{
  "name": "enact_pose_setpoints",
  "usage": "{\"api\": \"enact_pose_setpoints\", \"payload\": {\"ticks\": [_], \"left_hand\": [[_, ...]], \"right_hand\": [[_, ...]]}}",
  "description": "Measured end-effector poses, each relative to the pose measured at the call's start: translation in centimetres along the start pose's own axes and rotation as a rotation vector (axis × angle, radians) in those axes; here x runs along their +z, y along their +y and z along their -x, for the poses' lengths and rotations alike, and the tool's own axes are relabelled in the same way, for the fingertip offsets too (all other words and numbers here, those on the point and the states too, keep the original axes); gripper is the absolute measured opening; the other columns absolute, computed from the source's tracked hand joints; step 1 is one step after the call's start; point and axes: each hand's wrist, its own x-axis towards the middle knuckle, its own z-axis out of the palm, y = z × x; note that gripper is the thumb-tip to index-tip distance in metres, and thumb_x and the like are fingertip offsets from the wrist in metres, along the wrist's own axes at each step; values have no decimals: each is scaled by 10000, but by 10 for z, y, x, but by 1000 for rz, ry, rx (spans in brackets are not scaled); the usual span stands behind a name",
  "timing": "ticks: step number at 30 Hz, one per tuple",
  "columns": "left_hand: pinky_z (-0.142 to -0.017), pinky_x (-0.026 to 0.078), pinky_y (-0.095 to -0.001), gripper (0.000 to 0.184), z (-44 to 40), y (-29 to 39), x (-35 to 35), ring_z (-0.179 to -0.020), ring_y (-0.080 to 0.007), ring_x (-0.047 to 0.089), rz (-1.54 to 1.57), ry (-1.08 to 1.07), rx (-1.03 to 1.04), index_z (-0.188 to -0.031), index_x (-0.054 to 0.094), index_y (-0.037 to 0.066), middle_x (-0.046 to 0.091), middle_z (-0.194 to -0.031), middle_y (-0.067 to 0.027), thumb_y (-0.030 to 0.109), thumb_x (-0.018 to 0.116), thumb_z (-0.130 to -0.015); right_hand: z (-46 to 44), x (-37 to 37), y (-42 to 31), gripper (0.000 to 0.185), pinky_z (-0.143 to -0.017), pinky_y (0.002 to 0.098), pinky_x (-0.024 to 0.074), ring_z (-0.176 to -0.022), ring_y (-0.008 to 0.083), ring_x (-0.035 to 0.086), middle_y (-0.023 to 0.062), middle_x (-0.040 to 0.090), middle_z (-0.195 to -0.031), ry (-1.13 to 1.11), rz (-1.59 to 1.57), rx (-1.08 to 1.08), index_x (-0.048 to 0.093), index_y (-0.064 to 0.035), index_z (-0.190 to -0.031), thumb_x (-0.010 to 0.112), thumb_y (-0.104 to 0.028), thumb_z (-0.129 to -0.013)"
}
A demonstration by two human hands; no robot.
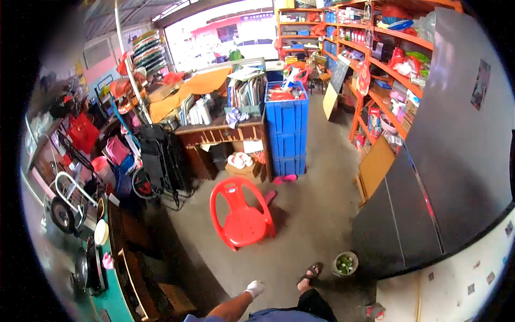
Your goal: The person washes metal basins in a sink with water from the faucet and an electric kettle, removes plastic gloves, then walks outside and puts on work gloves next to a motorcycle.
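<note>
My left hand [255, 288], in a white glove, is low in the head view, in front of my body and over the grey floor. Its fingers are too small and blurred to make out, and no object shows in it. My right hand is out of the frame. Beyond my left hand stands a red plastic chair [245, 225], some distance away and untouched. A sandalled foot [310, 273] is to the right of the hand, beside a small round bin [345, 264] with green scraps inside.
A grey cabinet [424, 139] stands at right, near orange shelves [394, 70] full of goods. Ahead are a cluttered desk [225, 130] and stacked blue crates [288, 129]. At left are a folded black cart [161, 155] and a green-topped counter [113, 284].
</note>
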Motion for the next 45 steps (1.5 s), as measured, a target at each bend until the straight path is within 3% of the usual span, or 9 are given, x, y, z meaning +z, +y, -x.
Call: {"api": "enact_pose_setpoints", "payload": {"ticks": [5, 6, 13, 22, 28, 32, 40, 43, 45], "left_hand": [[-854, 449, -377, 300, -116, 124, -25, -1006, -309, 559, -901, 16, 838, -955, 628, 65, 619, -1018, -134, 267, 482, -788], [-866, 438, -389, 307, -71, 195, -56, -1039, -304, 537, -279, -57, 507, -1000, 594, 54, 602, -1040, -146, 262, 468, -814], [-839, 452, -355, 380, -79, 440, -101, -968, -294, 581, 132, 3, 725, -1151, 529, 66, 596, -1062, -168, 296, 488, -852], [-817, 445, -407, 388, -177, 543, -133, -932, -318, 586, -101, -68, 866, -1087, 561, 85, 616, -982, -169, 376, 456, -852], [-855, 429, -372, 445, -243, 592, -194, -1008, -311, 556, -112, -402, 830, -1098, 553, 68, 589, -1078, -159, 427, 448, -857], [-896, 408, -353, 508, -299, 623, -234, -1070, -284, 529, 54, -357, 770, -1132, 540, 52, 577, -1120, -149, 474, 436, -868], [-1017, 271, -249, 582, -304, 717, -321, -1208, -132, 358, 1151, -926, 266, -1359, 316, 85, 379, -1334, -15, 464, 379, -923], [-1014, 277, -271, 559, -342, 735, -248, -1152, -157, 409, 1113, -496, 599, -1356, 323, 77, 421, -1301, -21, 447, 345, -937], [-1023, 262, -269, 551, -310, 738, -277, -1167, -159, 390, 1230, -715, 475, -1351, 322, 60, 419, -1297, -21, 429, 342, -942]], "right_hand": [[-85, 81, -85, 403, -601, 388, 486, -685, 261, 586, 130, 630, -888, -109, 165, 65, 542, -17, -1074, 360, -346, -929], [-100, 102, -104, 408, -601, 392, 486, -683, 265, 585, 133, 633, -881, -147, 192, 72, 544, -15, -1069, 357, -350, -930], [-63, 281, -332, 503, -688, 400, 500, -710, 237, 566, 164, 616, -921, -891, -97, -24, 565, 21, -1007, 321, -414, -938], [-163, 371, -411, 124, -557, 274, 422, -617, 158, 501, 81, 575, -805, -785, -442, -268, 566, -6, -827, 488, -86, -775], [-155, 399, -492, 218, -608, 282, 458, -633, 163, 521, 74, 596, -788, -531, -514, -227, 576, -49, -872, 466, -237, -861], [-148, 434, -561, 247, -643, 310, 467, -691, 157, 543, 48, 601, -827, -375, -426, -223, 585, -89, -918, 474, -301, -857], [-79, 542, -673, 354, -1001, 344, 295, -1155, 253, 421, 135, 464, -1240, 61, 405, -1165, 476, 14, -1196, 403, -180, -909], [-126, 552, -696, 327, -953, 339, 329, -1093, 239, 445, 115, 498, -1160, 5, 208, -982, 504, 13, -1139, 392, -194, -912], [-164, 546, -716, 316, -904, 334, 363, -1032, 224, 469, 95, 532, -1081, -60, 20, -786, 533, 13, -1081, 380, -209, -916]]}}
